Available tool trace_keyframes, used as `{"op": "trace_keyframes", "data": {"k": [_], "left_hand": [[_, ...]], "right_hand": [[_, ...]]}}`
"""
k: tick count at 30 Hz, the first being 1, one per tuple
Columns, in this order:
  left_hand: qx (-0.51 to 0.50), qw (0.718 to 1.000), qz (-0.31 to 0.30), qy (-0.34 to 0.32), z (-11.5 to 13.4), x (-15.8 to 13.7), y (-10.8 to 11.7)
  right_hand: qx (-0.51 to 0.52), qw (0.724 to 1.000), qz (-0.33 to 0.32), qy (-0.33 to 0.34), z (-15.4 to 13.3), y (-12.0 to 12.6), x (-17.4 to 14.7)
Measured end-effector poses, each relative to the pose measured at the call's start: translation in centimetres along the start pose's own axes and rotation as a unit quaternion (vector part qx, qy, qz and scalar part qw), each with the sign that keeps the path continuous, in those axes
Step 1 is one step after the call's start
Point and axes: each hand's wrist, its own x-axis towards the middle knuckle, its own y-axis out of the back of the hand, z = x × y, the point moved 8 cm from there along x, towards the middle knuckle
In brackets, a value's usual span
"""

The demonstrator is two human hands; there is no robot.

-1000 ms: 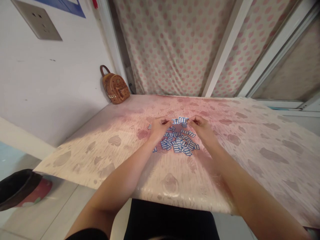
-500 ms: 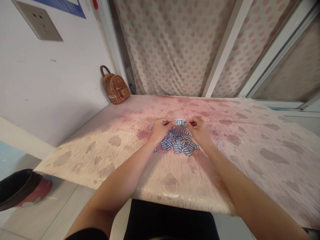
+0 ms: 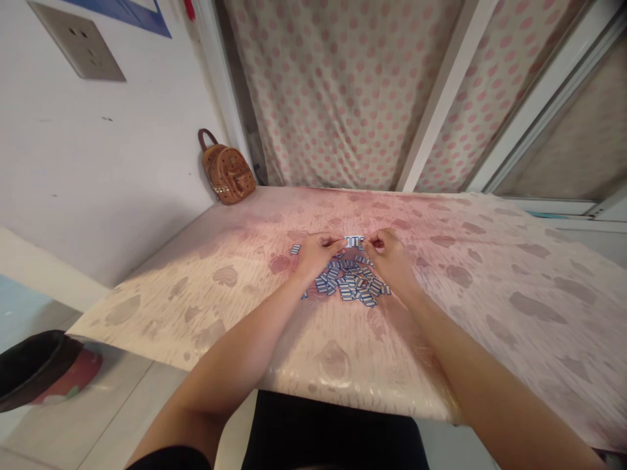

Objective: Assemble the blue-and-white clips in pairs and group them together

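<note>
A short white strip with blue outlined blocks [image 3: 353, 241] is held level above the far side of a pile. My left hand [image 3: 314, 256] pinches its left end between thumb and finger. At the strip's right end, my right hand [image 3: 390, 256] grips with its fingertips. Below and between my hands lies a loose pile of small white pieces with blue stripes [image 3: 350, 285], overlapping at many angles. One separate striped piece [image 3: 295, 249] rests just left of my left hand. The strip's ends are hidden by my fingers.
The table [image 3: 333, 356] has a patterned plastic cover. A small brown backpack [image 3: 229, 175] stands at its back left corner, against the wall. Behind the table hangs a dotted curtain [image 3: 333, 91]. A dark-rimmed bin [image 3: 73, 372] is on the floor at left.
The strip sits slightly lower and less of it shows between my fingers. My left hand has shifted a touch to the right. The pile looks the same.
</note>
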Motion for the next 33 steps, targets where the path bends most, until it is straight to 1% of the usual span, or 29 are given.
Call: {"op": "trace_keyframes", "data": {"k": [5, 18, 22, 24, 26, 29, 31, 33], "left_hand": [[-0.008, 1.000, -0.005, 0.003, 0.1, -0.1, -0.1], [-0.004, 1.000, -0.006, -0.004, 0.4, -0.3, -0.3], [-0.002, 0.999, 0.032, 0.006, 0.5, -0.4, 0.4], [-0.011, 0.998, 0.060, 0.011, 0.5, -0.3, 0.9], [-0.027, 0.997, 0.075, 0.017, 0.5, -0.3, 1.2], [-0.048, 0.995, 0.078, 0.024, 0.6, -0.4, 1.4], [-0.045, 0.996, 0.078, 0.024, 0.7, -0.4, 1.4], [-0.035, 0.996, 0.079, 0.021, 0.7, -0.4, 1.4]], "right_hand": [[-0.001, 1.000, -0.001, 0.008, -0.1, 0.0, 0.0], [0.006, 1.000, -0.008, -0.002, -0.1, -0.2, -0.1], [-0.005, 1.000, -0.009, -0.013, 0.8, 0.0, 0.3], [-0.041, 0.998, -0.010, -0.039, 2.0, 0.4, 0.6], [-0.114, 0.990, -0.027, -0.074, 3.4, 0.9, 0.8], [-0.230, 0.963, -0.098, -0.105, 5.1, 0.8, 0.7], [-0.275, 0.942, -0.147, -0.121, 6.0, 0.6, 0.4], [-0.299, 0.928, -0.174, -0.137, 6.5, 0.6, 0.1]]}}
